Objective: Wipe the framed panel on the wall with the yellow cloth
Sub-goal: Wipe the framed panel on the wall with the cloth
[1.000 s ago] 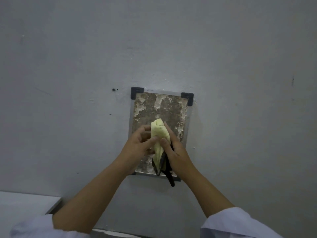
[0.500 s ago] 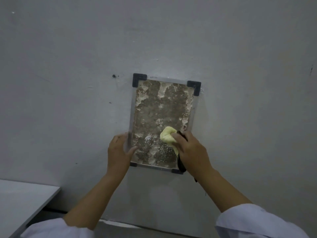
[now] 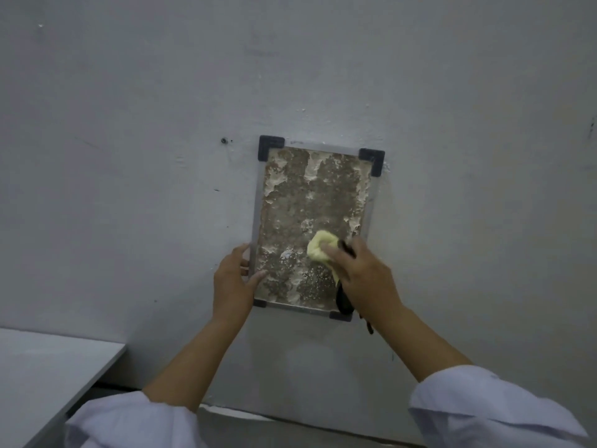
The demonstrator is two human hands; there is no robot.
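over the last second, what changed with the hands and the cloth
The left hand let go of the yellow cloth and moved out to the left edge of the framed panel, where it now rests. The right hand kept the cloth, bunched it up and pressed it low on the panel's right side. The panel stayed on the wall, and the dark item stayed in the right hand.

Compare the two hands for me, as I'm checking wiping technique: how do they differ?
The right hand is closed around the yellow cloth, pressing it on the panel; the left hand holds nothing, gripping the frame's left edge. The right also carries something black. Both are bare and touch the panel.
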